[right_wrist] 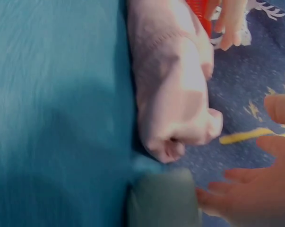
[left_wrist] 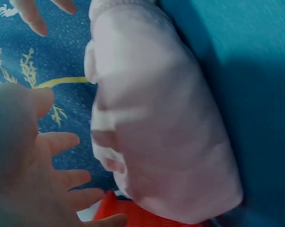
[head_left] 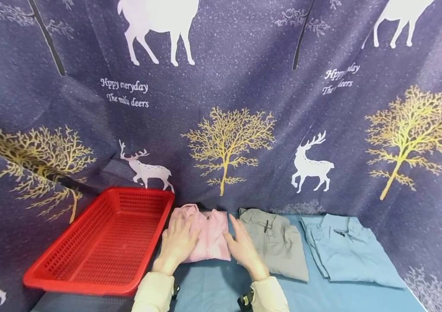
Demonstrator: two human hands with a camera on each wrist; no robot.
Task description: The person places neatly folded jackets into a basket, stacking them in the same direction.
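- Head: left hand (head_left: 177, 242) and right hand (head_left: 244, 248) are flanking the folded pink garment (head_left: 211, 240) beside the basket (head_left: 115, 247).
- Left wrist: fingers are standing apart; the garment is looking soft, light.
- Right wrist: fingers are standing apart; side edges are probably offering purchase.

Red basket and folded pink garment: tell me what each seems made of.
Red basket: probably moulded plastic with a slight sheen, judging by its regular perforations and smooth, rounded rim. Folded pink garment: matte fabric, shown by its soft folds and stitched seam; cotton or synthetic, I cannot tell.
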